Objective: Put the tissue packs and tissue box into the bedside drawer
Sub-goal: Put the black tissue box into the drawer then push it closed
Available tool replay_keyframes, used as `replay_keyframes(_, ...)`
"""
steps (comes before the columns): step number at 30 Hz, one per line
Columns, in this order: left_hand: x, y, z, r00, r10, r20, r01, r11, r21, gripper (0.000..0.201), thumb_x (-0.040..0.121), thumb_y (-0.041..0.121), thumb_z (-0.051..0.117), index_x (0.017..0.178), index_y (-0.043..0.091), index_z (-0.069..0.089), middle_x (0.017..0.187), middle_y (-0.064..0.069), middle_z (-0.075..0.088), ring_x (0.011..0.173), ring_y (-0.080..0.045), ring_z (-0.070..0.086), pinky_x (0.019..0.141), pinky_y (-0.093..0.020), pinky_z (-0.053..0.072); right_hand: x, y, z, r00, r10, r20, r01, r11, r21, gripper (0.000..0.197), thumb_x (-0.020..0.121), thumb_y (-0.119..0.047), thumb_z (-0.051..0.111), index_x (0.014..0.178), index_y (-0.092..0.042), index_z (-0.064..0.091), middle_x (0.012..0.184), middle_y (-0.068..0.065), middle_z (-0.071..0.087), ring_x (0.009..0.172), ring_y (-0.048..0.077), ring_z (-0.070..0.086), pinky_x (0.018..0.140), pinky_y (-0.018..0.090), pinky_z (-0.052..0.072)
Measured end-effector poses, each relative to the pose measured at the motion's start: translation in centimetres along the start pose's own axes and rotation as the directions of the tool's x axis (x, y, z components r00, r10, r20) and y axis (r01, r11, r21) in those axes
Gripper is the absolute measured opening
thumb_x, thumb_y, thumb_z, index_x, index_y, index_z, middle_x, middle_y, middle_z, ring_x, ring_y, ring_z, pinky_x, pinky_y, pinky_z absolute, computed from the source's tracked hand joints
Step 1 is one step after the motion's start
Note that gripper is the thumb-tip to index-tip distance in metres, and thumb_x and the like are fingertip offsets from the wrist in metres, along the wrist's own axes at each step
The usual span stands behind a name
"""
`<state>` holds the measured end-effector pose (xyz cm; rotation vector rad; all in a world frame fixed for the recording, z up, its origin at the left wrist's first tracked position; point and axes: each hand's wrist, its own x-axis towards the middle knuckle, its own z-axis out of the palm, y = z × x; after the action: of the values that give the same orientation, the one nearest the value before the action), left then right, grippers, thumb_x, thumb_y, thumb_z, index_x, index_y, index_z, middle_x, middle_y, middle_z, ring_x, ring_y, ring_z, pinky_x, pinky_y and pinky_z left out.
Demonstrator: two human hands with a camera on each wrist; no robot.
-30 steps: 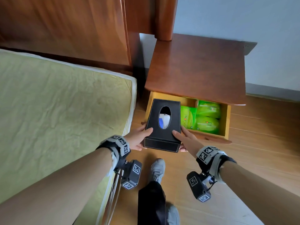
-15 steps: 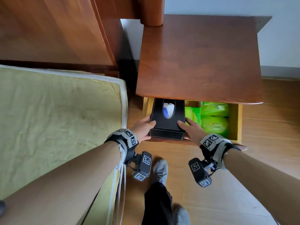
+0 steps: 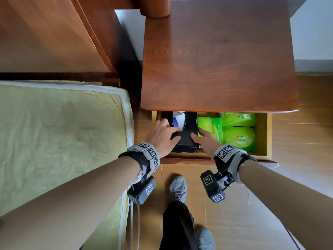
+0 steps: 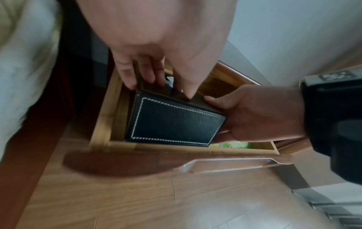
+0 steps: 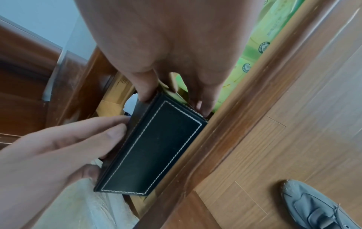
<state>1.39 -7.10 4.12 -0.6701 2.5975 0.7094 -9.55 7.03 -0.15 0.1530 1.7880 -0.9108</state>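
Observation:
A black leather tissue box (image 3: 185, 139) (image 4: 172, 122) (image 5: 154, 148) with white stitching sits in the left part of the open bedside drawer (image 3: 263, 136), its far end under the nightstand top. My left hand (image 3: 162, 136) (image 4: 156, 80) grips its left side, thumb on top near the oval opening. My right hand (image 3: 205, 141) (image 5: 176, 96) grips its right side, thumb on top and fingers down between the box and the packs. Green tissue packs (image 3: 237, 134) (image 5: 252, 51) fill the right part of the drawer.
The brown nightstand top (image 3: 216, 60) overhangs the drawer's back. A bed with a yellow-green mattress (image 3: 54, 138) lies close on the left, its wooden headboard (image 3: 50, 33) behind. My grey shoe (image 3: 177, 188) stands on the wooden floor below the drawer front (image 4: 137, 162).
Both hands have carried the tissue box forward and down from above the drawer's front edge into its left part. My head has moved closer over the nightstand.

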Motion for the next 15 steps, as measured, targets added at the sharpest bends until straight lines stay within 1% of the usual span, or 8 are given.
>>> replay_keyframes(1, 0.6, 0.1, 0.0, 0.999, 0.008, 0.041, -0.009, 0.999, 0.033, 0.040, 0.095, 0.048, 0.048, 0.130, 0.031, 0.058, 0.110, 0.000, 0.048, 0.107, -0.019, 0.044, 0.073, -0.029, 0.039, 0.2, 0.0, 0.0, 1.000, -0.010, 0.000, 0.010, 1.000, -0.018, 0.061, 0.096, -0.030, 0.058, 0.150, -0.021, 0.034, 0.131, 0.006, 0.061, 0.105, 0.021, 0.059, 0.083, 0.031, 0.047)
replay_keyframes(3, 1.7, 0.3, -0.1, 0.991, 0.009, 0.130, -0.016, 0.998, 0.058, 0.042, 0.093, 0.052, 0.047, 0.127, 0.028, 0.057, 0.117, -0.003, 0.050, 0.113, -0.023, 0.044, 0.082, -0.036, 0.044, 0.5, 0.0, 0.0, 0.999, -0.031, -0.009, 0.030, 0.998, -0.063, 0.064, 0.095, -0.033, 0.059, 0.152, -0.023, 0.031, 0.134, 0.007, 0.060, 0.111, 0.023, 0.059, 0.091, 0.033, 0.048)
replay_keyframes(4, 2.2, 0.4, -0.2, 0.985, 0.013, 0.174, -0.025, 0.997, 0.069, 0.043, 0.092, 0.053, 0.049, 0.125, 0.026, 0.057, 0.120, -0.004, 0.050, 0.116, -0.024, 0.043, 0.085, -0.039, 0.045, 0.8, 0.0, -0.1, 0.999, -0.041, -0.017, 0.039, 0.996, -0.085, 0.065, 0.095, -0.033, 0.059, 0.152, -0.022, 0.030, 0.133, 0.008, 0.060, 0.113, 0.024, 0.059, 0.094, 0.033, 0.047)
replay_keyframes(6, 3.0, 0.4, -0.3, 0.972, 0.020, 0.236, -0.044, 0.994, 0.096, 0.046, 0.089, 0.052, 0.057, 0.124, 0.023, 0.059, 0.124, -0.005, 0.047, 0.120, -0.025, 0.039, 0.088, -0.040, 0.044, 0.8, 0.1, -0.2, 0.999, -0.050, 0.001, 0.050, 0.991, -0.126, 0.065, 0.096, -0.031, 0.058, 0.153, -0.019, 0.030, 0.128, 0.009, 0.060, 0.112, 0.024, 0.058, 0.095, 0.032, 0.045)
replay_keyframes(9, 3.9, 0.4, -0.4, 0.968, 0.037, 0.246, -0.068, 0.991, 0.117, 0.050, 0.083, 0.051, 0.068, 0.120, 0.017, 0.066, 0.126, -0.007, 0.045, 0.116, -0.027, 0.037, 0.091, -0.043, 0.045, -0.1, 0.3, -0.9, 0.996, -0.092, 0.019, 0.094, 0.980, -0.177, 0.059, 0.097, -0.027, 0.056, 0.151, -0.016, 0.033, 0.131, 0.005, 0.057, 0.112, 0.021, 0.054, 0.096, 0.028, 0.040)
replay_keyframes(10, 4.3, 0.4, -0.2, 0.967, 0.042, 0.250, -0.076, 0.989, 0.128, 0.049, 0.082, 0.050, 0.069, 0.117, 0.015, 0.067, 0.127, -0.007, 0.044, 0.116, -0.028, 0.037, 0.091, -0.044, 0.045, -0.3, 0.6, -1.3, 0.994, -0.113, 0.008, 0.112, 0.973, -0.201, 0.058, 0.097, -0.028, 0.055, 0.150, -0.017, 0.035, 0.134, 0.004, 0.056, 0.115, 0.020, 0.053, 0.099, 0.029, 0.039)
replay_keyframes(12, 4.8, 0.3, 0.5, 0.965, 0.022, 0.261, -0.067, 0.984, 0.167, 0.048, 0.082, 0.048, 0.071, 0.114, 0.013, 0.069, 0.126, -0.006, 0.043, 0.116, -0.028, 0.036, 0.089, -0.044, 0.047, -0.9, 1.3, -2.6, 0.989, -0.149, -0.010, 0.140, 0.949, -0.284, 0.055, 0.096, -0.032, 0.054, 0.148, -0.020, 0.039, 0.139, 0.004, 0.055, 0.121, 0.022, 0.053, 0.104, 0.036, 0.040)
replay_keyframes(15, 5.1, 0.0, 2.1, 0.970, -0.028, 0.240, -0.029, 0.972, 0.231, 0.044, 0.084, 0.046, 0.071, 0.112, 0.012, 0.068, 0.125, -0.004, 0.042, 0.117, -0.026, 0.035, 0.084, -0.038, 0.046, -1.4, 2.6, -4.5, 0.976, -0.214, -0.030, 0.180, 0.882, -0.436, 0.049, 0.096, -0.028, 0.052, 0.143, -0.019, 0.044, 0.137, 0.003, 0.056, 0.123, 0.022, 0.054, 0.104, 0.039, 0.042)
